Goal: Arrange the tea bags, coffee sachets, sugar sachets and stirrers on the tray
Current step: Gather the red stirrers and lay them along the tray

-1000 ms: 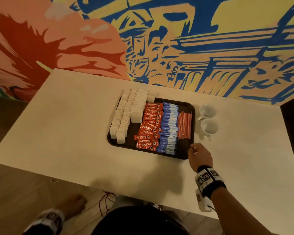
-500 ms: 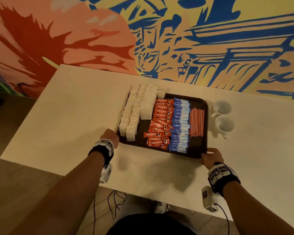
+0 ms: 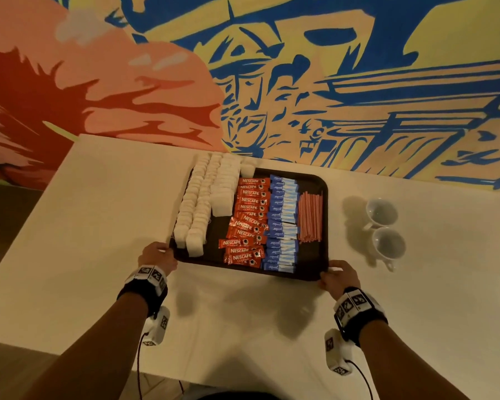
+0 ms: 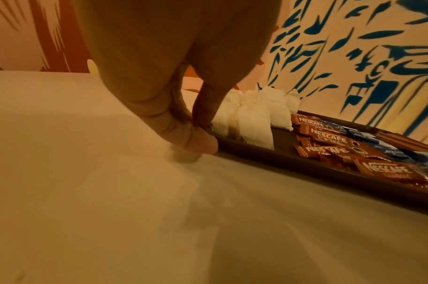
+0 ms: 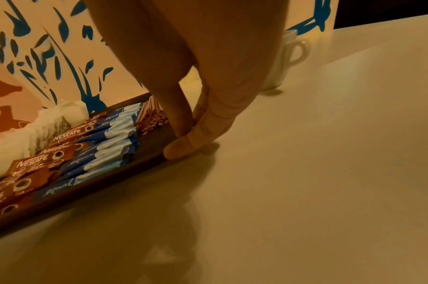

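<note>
Table [image 3: 98, 226] first: your pale tabletop runs up to a painted mural wall [image 3: 358, 82] of blue, yellow and red shapes. On it sits the dark brown tray [image 3: 322, 215], close to the wall edge, and you hold it at both near corners.

Your left hand [image 3: 156, 256] pinches the tray's near left corner; the left wrist view shows the thumb [image 4: 205, 107] on top of the rim beside the tea bags and the curled fingers [image 4: 183, 138] tucked under the edge. Your right hand [image 3: 339, 278] grips the near right corner the same way, thumb [image 5: 181, 115] on the rim and fingers [image 5: 196, 142] curled beneath it.

Inside the tray, the white tea bags [image 3: 202, 209] fill the left side in rows running from near edge to far edge. Next to them lie the red Nescafe coffee sachets [image 3: 250, 217], neat at the far end and askew nearer you. Touching their right side is the column of blue Equal sugar sachets [image 3: 282, 223]. Right of those, the red stirrers [image 3: 310, 216] lie bunched lengthwise, with bare tray floor near your right thumb.

Off the tray, to its right, two white cups [image 3: 383, 226] stand together on the table.
</note>
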Demonstrator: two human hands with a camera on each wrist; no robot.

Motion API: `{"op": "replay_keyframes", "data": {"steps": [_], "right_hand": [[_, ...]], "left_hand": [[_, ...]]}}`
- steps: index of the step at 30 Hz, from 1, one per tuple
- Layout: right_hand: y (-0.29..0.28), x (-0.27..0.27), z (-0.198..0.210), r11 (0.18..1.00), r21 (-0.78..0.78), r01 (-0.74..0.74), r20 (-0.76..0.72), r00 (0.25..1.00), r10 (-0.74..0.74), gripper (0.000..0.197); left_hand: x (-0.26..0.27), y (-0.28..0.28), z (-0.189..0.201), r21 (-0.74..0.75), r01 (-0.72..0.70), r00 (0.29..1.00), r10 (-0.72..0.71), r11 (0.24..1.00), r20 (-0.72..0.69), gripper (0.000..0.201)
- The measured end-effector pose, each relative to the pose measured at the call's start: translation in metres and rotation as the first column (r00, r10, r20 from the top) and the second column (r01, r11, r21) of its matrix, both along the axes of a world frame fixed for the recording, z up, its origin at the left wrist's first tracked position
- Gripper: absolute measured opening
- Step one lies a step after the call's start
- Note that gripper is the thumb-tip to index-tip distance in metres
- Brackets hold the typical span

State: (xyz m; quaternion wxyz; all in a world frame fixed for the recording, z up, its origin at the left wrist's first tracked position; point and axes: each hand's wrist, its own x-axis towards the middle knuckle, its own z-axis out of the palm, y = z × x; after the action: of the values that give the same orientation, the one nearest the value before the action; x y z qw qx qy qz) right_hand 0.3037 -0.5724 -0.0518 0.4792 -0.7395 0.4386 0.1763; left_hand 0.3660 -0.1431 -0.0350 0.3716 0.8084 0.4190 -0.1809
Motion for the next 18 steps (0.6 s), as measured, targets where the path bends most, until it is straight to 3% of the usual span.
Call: {"op": "replay_keyframes", "data": {"steps": [6,13,16,18], "right_hand": [[0.014,0.03,0.002,1.0,-0.01,0.004,0.003,1.0,-0.004,0.029],[0.019,0.052,-0.001,0.999,-0.044,0.016,0.009,1.0,-0.015,0.035],[0.023,0.052,0.001,0.997,-0.083,0.002,0.02,1.0,0.0,0.035],[0.025,0.048,0.003,0.996,-0.087,0.009,0.027,1.0,-0.007,0.033]], "left_hand": [[0.033,-0.002,0.007,-0.117,-0.149,0.982,0.16,0.982,0.098,0.009],[0.052,0.008,-0.004,-0.172,-0.187,0.974,0.205,0.967,0.094,0.006],[0.054,0.012,-0.002,-0.199,-0.157,0.982,0.174,0.967,0.072,0.009],[0.051,0.009,0.005,-0.204,-0.126,0.988,0.141,0.971,0.06,0.028]]}}
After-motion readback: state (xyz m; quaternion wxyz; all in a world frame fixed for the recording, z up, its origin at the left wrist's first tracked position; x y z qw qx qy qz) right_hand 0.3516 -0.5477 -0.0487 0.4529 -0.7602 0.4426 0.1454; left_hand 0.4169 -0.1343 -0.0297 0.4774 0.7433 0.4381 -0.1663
